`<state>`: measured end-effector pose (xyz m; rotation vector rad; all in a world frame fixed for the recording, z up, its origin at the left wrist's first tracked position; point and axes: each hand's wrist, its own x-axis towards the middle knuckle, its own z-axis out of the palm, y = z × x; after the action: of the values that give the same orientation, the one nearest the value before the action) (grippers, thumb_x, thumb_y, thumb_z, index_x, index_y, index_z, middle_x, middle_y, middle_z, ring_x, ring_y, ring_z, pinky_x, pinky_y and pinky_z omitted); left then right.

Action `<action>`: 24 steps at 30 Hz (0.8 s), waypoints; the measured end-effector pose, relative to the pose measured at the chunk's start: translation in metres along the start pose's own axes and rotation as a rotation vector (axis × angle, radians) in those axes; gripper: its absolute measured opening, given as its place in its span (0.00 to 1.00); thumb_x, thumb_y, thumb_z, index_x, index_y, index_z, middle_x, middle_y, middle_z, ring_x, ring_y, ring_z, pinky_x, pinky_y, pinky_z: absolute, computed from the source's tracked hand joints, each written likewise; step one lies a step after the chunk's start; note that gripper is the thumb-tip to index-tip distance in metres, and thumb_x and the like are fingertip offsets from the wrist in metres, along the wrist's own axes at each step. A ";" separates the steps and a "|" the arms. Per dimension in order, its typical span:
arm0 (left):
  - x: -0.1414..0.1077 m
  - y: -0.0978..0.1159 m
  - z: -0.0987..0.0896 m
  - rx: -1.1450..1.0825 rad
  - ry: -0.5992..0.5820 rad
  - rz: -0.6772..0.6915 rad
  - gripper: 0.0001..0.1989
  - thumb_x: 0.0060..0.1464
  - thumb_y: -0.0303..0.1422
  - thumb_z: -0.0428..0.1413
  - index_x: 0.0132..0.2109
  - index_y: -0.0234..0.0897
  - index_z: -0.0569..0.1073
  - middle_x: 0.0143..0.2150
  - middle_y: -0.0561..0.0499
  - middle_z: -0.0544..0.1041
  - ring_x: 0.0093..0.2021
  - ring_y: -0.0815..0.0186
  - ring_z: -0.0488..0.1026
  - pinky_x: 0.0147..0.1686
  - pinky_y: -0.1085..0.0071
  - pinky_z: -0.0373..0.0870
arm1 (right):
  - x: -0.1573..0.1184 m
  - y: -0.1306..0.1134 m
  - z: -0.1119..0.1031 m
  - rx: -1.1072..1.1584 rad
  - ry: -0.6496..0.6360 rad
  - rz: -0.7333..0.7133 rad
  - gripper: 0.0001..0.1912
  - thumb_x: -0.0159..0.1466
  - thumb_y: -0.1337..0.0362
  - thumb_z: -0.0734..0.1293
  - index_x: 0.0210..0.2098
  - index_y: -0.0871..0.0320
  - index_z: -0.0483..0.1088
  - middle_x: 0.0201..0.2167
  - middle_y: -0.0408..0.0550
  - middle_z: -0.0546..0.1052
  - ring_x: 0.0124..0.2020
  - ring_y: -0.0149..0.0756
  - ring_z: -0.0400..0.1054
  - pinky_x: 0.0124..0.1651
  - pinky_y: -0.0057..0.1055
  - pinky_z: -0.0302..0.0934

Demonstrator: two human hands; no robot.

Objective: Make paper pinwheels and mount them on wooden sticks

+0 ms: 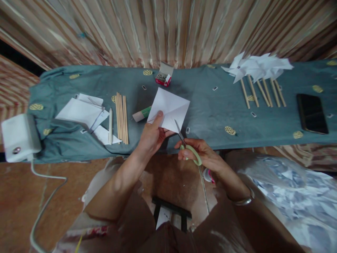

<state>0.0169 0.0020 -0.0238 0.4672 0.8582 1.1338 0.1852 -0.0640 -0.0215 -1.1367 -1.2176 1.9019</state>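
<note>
Over a bench draped in creased green cloth with yellow printed motifs, backed by a pleated striped curtain and set above brown floor, held a white paper square pinched at its near edge between closed fingers of the left hand. Gripped green-handled scissors in the right hand, with fingers curled about the handles and one blade across the square's near corner.
</note>
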 end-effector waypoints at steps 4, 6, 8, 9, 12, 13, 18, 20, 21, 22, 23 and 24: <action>-0.001 0.001 0.001 -0.010 0.019 -0.019 0.11 0.57 0.36 0.60 0.45 0.37 0.75 0.35 0.48 0.82 0.40 0.63 0.80 0.39 0.70 0.77 | 0.000 0.000 0.001 0.007 0.003 -0.007 0.21 0.56 0.48 0.73 0.39 0.58 0.71 0.28 0.42 0.74 0.28 0.28 0.67 0.33 0.28 0.62; -0.002 0.001 0.001 0.001 0.029 -0.022 0.11 0.57 0.36 0.60 0.45 0.37 0.75 0.36 0.48 0.82 0.40 0.63 0.80 0.39 0.70 0.77 | 0.001 0.001 0.001 0.008 0.007 -0.009 0.21 0.56 0.48 0.73 0.38 0.58 0.71 0.27 0.42 0.74 0.27 0.28 0.66 0.32 0.27 0.62; -0.002 0.001 0.001 0.015 0.044 -0.029 0.11 0.57 0.37 0.60 0.45 0.37 0.75 0.35 0.48 0.82 0.38 0.63 0.80 0.39 0.71 0.76 | 0.001 0.001 0.001 0.018 0.018 -0.009 0.22 0.55 0.47 0.73 0.37 0.58 0.71 0.26 0.42 0.74 0.26 0.28 0.66 0.31 0.27 0.62; -0.002 0.002 0.002 0.017 0.055 -0.032 0.11 0.57 0.37 0.60 0.45 0.37 0.75 0.35 0.49 0.82 0.38 0.63 0.80 0.39 0.71 0.76 | 0.001 0.001 0.001 0.025 0.026 -0.005 0.22 0.55 0.47 0.74 0.37 0.58 0.72 0.26 0.42 0.74 0.26 0.28 0.66 0.31 0.27 0.62; -0.002 0.003 0.003 0.014 0.081 -0.033 0.11 0.57 0.37 0.60 0.45 0.37 0.75 0.35 0.49 0.82 0.38 0.63 0.80 0.39 0.70 0.76 | 0.001 0.001 0.002 0.041 0.038 0.017 0.22 0.53 0.47 0.74 0.36 0.58 0.72 0.25 0.41 0.73 0.25 0.27 0.66 0.30 0.26 0.62; -0.002 0.003 0.003 0.015 0.082 -0.030 0.11 0.57 0.37 0.60 0.45 0.37 0.75 0.35 0.49 0.82 0.39 0.63 0.80 0.39 0.71 0.76 | 0.001 0.001 0.002 0.046 0.039 0.028 0.22 0.53 0.47 0.75 0.36 0.58 0.72 0.25 0.41 0.73 0.25 0.27 0.66 0.30 0.26 0.62; -0.001 0.005 0.004 0.004 0.054 -0.012 0.08 0.59 0.34 0.57 0.43 0.36 0.75 0.35 0.49 0.82 0.38 0.64 0.79 0.35 0.74 0.76 | 0.002 0.004 0.002 0.087 0.046 0.054 0.20 0.53 0.50 0.76 0.35 0.58 0.73 0.23 0.40 0.73 0.23 0.25 0.65 0.27 0.25 0.61; -0.001 0.005 0.004 -0.008 0.060 -0.012 0.07 0.59 0.34 0.58 0.43 0.36 0.75 0.36 0.49 0.82 0.38 0.65 0.79 0.36 0.73 0.76 | 0.003 0.006 0.002 0.108 0.053 0.059 0.20 0.53 0.51 0.76 0.35 0.58 0.73 0.23 0.39 0.72 0.22 0.25 0.65 0.27 0.24 0.61; -0.001 0.005 0.004 -0.007 0.068 -0.016 0.08 0.59 0.35 0.58 0.43 0.37 0.75 0.37 0.49 0.82 0.39 0.64 0.79 0.36 0.73 0.76 | 0.003 0.006 0.002 0.120 0.059 0.063 0.19 0.52 0.52 0.77 0.35 0.59 0.73 0.23 0.39 0.72 0.22 0.25 0.65 0.27 0.24 0.62; -0.001 0.005 0.004 -0.002 0.075 -0.021 0.08 0.59 0.35 0.58 0.43 0.38 0.75 0.37 0.49 0.82 0.40 0.64 0.79 0.36 0.72 0.76 | 0.003 0.007 0.002 0.131 0.066 0.067 0.19 0.51 0.52 0.77 0.35 0.59 0.74 0.22 0.39 0.72 0.22 0.25 0.65 0.26 0.24 0.62; -0.002 0.005 0.004 0.005 0.081 -0.025 0.07 0.59 0.35 0.58 0.43 0.38 0.75 0.38 0.49 0.82 0.41 0.64 0.80 0.36 0.73 0.76 | 0.003 0.008 0.002 0.142 0.075 0.071 0.19 0.51 0.52 0.78 0.35 0.59 0.74 0.22 0.39 0.73 0.22 0.25 0.65 0.26 0.23 0.62; -0.002 0.005 0.004 0.010 0.081 -0.028 0.07 0.59 0.36 0.58 0.43 0.38 0.75 0.38 0.49 0.82 0.41 0.64 0.80 0.36 0.73 0.76 | 0.004 0.009 0.002 0.153 0.083 0.075 0.20 0.50 0.53 0.78 0.34 0.59 0.74 0.22 0.39 0.73 0.22 0.24 0.66 0.26 0.23 0.62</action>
<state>0.0166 0.0025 -0.0174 0.4189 0.9386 1.1287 0.1811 -0.0652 -0.0301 -1.1806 -0.9799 1.9464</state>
